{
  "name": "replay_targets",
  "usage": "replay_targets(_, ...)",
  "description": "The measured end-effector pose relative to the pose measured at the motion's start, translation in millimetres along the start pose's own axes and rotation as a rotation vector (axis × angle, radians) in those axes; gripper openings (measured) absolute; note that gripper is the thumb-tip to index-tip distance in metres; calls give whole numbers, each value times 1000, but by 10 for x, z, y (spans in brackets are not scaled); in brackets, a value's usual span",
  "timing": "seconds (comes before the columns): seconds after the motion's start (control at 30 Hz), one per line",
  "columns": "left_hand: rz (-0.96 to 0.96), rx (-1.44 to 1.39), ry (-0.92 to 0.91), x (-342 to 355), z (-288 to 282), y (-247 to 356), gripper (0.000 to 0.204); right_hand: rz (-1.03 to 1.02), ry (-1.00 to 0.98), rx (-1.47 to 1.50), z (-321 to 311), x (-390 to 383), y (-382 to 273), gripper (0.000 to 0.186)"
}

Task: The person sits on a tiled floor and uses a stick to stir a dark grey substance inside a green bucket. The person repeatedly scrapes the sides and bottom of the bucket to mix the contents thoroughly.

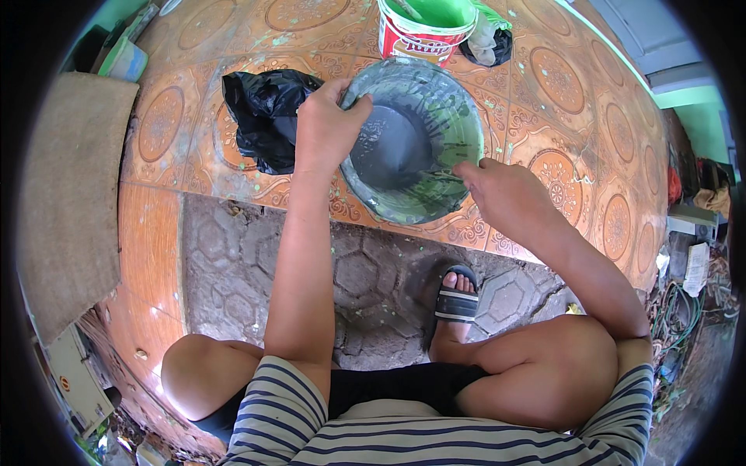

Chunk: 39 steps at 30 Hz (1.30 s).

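A round basin, smeared grey and green inside, rests on the orange tiled ledge in front of me. Smooth grey paste or liquid pools in its bottom. My left hand grips the basin's left rim, thumb over the edge. At the right rim, my right hand is closed with its fingertips over the inside wall. A thin dark streak runs from those fingertips into the basin; whether it is a tool or smeared paste is unclear. A crumpled black plastic bag lies beside the basin, just left of my left hand.
Behind the basin stands a red and white bucket, green inside, with a stick in it. Small plastic bags lie beside it. A brown mat covers the left side. Hexagonal paving lies below the ledge, under my sandalled foot.
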<state>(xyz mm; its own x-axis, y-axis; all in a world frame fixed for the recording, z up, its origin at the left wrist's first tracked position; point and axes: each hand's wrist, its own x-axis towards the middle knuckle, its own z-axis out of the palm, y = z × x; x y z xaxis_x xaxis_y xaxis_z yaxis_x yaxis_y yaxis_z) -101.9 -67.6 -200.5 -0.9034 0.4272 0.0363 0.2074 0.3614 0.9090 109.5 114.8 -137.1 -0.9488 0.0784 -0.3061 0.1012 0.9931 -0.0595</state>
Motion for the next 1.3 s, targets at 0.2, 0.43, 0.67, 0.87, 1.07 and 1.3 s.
replay_targets(0.2,-4,34,21,0,-20,-11,46,51,68,-37,7,60,5,38)
replay_targets(0.43,-7,41,12,14,-22,-52,46,56,55,-27,28,51,-10,39)
replay_targets(0.67,-17,56,5,20,-32,-31,47,-40,39,29,41,2,-84,44)
replay_targets(0.87,-4,10,2,-12,-29,-9,44,-35,83,73,155,4,-37,48)
replay_targets(1.07,-5,9,9,16,-44,-16,43,94,116,73,192,146,42,49)
replay_targets(1.3,-25,7,-6,3,-83,-57,43,-25,73,168,209,37,-78,51)
